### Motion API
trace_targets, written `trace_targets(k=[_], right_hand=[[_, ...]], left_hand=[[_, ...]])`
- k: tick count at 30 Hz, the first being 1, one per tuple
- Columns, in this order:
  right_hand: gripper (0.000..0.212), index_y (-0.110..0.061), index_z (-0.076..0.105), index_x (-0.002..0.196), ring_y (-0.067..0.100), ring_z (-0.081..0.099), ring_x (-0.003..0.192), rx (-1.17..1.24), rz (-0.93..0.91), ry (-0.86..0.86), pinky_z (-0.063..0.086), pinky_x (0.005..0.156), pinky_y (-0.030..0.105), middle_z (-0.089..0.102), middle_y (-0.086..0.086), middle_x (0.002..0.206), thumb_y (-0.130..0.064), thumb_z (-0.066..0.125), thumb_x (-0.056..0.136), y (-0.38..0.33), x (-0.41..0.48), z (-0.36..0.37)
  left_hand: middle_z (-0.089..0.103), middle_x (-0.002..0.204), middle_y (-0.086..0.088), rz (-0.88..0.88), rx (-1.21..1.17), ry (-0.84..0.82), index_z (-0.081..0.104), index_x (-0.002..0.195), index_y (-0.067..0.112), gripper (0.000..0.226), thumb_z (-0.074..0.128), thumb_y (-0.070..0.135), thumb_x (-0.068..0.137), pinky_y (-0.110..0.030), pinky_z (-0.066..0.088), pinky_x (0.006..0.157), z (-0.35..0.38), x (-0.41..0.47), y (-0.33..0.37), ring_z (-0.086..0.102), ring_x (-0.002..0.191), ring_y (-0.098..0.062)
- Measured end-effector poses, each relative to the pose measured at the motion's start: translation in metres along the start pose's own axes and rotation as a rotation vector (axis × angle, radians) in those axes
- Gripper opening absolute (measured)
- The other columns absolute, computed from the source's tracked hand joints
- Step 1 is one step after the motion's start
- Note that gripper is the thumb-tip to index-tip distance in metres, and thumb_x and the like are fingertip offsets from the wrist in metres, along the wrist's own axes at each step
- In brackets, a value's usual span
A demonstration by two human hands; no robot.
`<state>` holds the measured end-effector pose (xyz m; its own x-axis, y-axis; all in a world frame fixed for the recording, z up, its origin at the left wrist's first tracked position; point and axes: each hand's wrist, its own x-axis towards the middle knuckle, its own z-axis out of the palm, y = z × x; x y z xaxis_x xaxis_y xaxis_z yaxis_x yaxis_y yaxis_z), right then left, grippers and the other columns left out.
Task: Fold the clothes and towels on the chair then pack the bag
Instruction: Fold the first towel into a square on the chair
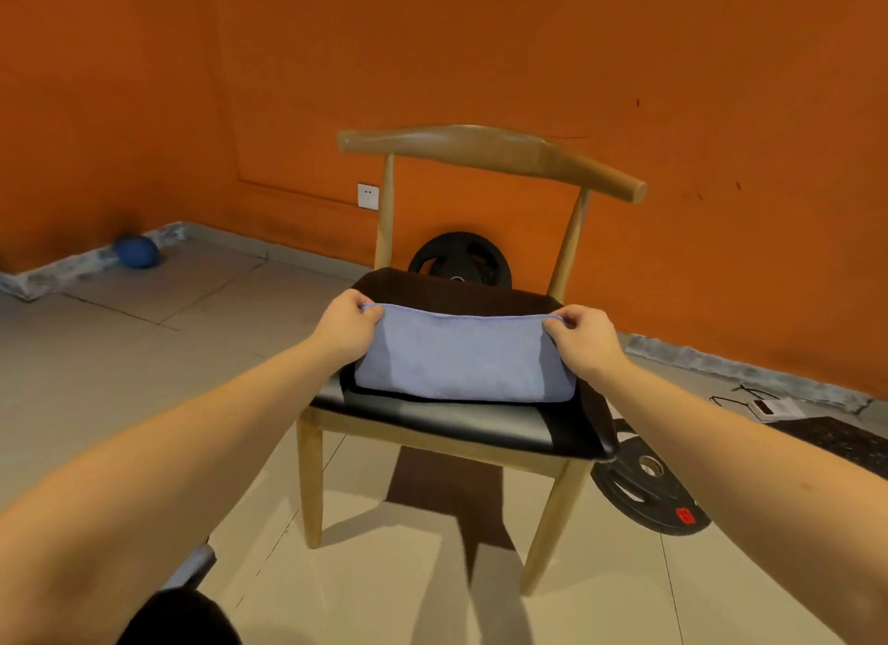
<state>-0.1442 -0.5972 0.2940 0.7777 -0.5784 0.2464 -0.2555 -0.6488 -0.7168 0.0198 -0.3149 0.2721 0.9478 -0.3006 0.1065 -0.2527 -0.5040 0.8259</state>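
Both hands, left hand [347, 326] and right hand [584, 339], pinch the blue towel's [461, 361] far corners; uneven pulling could skew the fold over the dark garment [480, 293] beneath.

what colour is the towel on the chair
The soft cloth towel is plain light lavender-blue; the head view shows it.

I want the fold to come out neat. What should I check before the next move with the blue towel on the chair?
1. Left hand pinches the blue towel at its far left corner: ok.
2. Right hand pinches its far right corner: ok.
3. Far edge runs roughly level between the hands: ok.
4. Towel's near edge rests within the chair seat: ok.
5. Black cloth under the towel all on the seat: not ok, it seems to hang over the right edge.
6. Black cloth flat under the towel: cannot tell.
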Motion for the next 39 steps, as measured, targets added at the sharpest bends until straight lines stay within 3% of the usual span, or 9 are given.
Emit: trace_targets(k=[3, 9, 18, 22, 25, 27, 31, 34, 39], right_hand=[[0.016, -0.008, 0.069, 0.099, 0.025, 0.057, 0.085, -0.084, 0.040, -0.018, 0.038, 0.069, 0.031, 0.064, 0.010, 0.089, -0.018, 0.057, 0.102, 0.009, 0.034, 0.020], [0.012, -0.013, 0.066, 0.095, 0.029, 0.058, 0.087, -0.174, 0.133, -0.033, 0.041, 0.076, 0.033, 0.065, 0.011, 0.092, -0.021, 0.060, 0.102, 0.033, 0.085, 0.054], [0.015, -0.013, 0.062, 0.097, 0.027, 0.055, 0.084, -0.260, 0.214, -0.025, 0.042, 0.074, 0.033, 0.061, 0.008, 0.092, -0.027, 0.059, 0.103, 0.052, 0.111, 0.073], [0.022, -0.010, 0.063, 0.097, 0.030, 0.061, 0.086, -0.276, 0.273, -0.063, 0.044, 0.070, 0.034, 0.063, 0.010, 0.090, -0.031, 0.061, 0.102, 0.050, 0.119, 0.072], [0.033, -0.009, 0.058, 0.110, 0.034, 0.061, 0.095, -0.324, 0.273, -0.027, 0.049, 0.074, 0.039, 0.064, 0.014, 0.108, -0.041, 0.057, 0.101, 0.035, 0.112, 0.062], [0.047, -0.008, 0.053, 0.132, 0.037, 0.057, 0.116, -0.399, 0.133, -0.021, 0.051, 0.089, 0.045, 0.057, 0.016, 0.129, -0.043, 0.055, 0.101, 0.023, 0.097, 0.058], [0.062, -0.011, 0.041, 0.154, 0.027, 0.026, 0.152, -0.399, -0.193, -0.254, 0.024, 0.123, 0.042, 0.031, 0.010, 0.164, -0.049, 0.044, 0.105, 0.012, 0.055, 0.066], [0.077, -0.016, 0.025, 0.162, 0.026, 0.003, 0.158, -0.615, -0.225, -0.457, 0.006, 0.127, 0.043, 0.008, 0.008, 0.171, -0.065, 0.026, 0.103, 0.023, 0.046, 0.072], [0.087, -0.025, 0.007, 0.164, 0.026, -0.009, 0.158, -0.718, -0.162, -0.504, -0.005, 0.126, 0.046, -0.003, 0.005, 0.172, -0.077, 0.007, 0.095, 0.042, 0.049, 0.077]], left_hand=[[0.060, 0.101, -0.011, -0.014, 0.135, 0.010, 0.051, 0.108, 0.013, 0.017, 0.046, 0.029, 0.107, -0.039, 0.044, 0.075, 0.018, 0.033, -0.004, 0.057, 0.092, -0.028], [0.061, 0.100, -0.006, 0.024, 0.442, 0.014, 0.051, 0.116, 0.015, 0.018, 0.046, 0.031, 0.108, -0.042, 0.052, 0.075, 0.045, 0.076, -0.011, 0.059, 0.087, -0.025], [0.062, 0.095, -0.004, 0.034, 0.544, 0.071, 0.057, 0.115, 0.015, 0.022, 0.051, 0.034, 0.106, -0.041, 0.053, 0.074, 0.063, 0.101, -0.018, 0.060, 0.084, -0.023], [0.065, 0.107, -0.007, -0.014, 0.523, 0.094, 0.056, 0.117, 0.014, 0.028, 0.053, 0.039, 0.104, -0.041, 0.051, 0.076, 0.060, 0.101, -0.006, 0.058, 0.087, -0.024], [0.058, 0.124, -0.009, 0.097, 0.526, 0.173, 0.054, 0.130, 0.012, 0.044, 0.053, 0.045, 0.102, -0.045, 0.053, 0.086, 0.054, 0.086, 0.011, 0.059, 0.108, -0.028], [0.057, 0.126, -0.007, 0.227, 0.576, 0.141, 0.056, 0.130, 0.012, 0.041, 0.052, 0.041, 0.102, -0.045, 0.053, 0.091, 0.058, 0.065, 0.018, 0.058, 0.111, -0.027], [0.056, 0.134, -0.007, 0.298, 0.661, -0.115, 0.055, 0.135, 0.012, 0.044, 0.039, 0.043, 0.107, -0.041, 0.045, 0.102, 0.073, 0.027, 0.011, 0.055, 0.125, -0.028], [0.026, 0.166, -0.009, 0.282, 0.814, -0.274, 0.030, 0.158, 0.011, 0.068, 0.023, 0.056, 0.107, -0.039, 0.019, 0.125, 0.076, 0.022, -0.005, 0.023, 0.153, -0.026], [0.001, 0.172, -0.004, 0.320, 0.884, -0.299, 0.007, 0.164, 0.017, 0.081, 0.007, 0.067, 0.100, -0.041, 0.003, 0.129, 0.073, 0.019, -0.021, -0.001, 0.158, -0.022]])
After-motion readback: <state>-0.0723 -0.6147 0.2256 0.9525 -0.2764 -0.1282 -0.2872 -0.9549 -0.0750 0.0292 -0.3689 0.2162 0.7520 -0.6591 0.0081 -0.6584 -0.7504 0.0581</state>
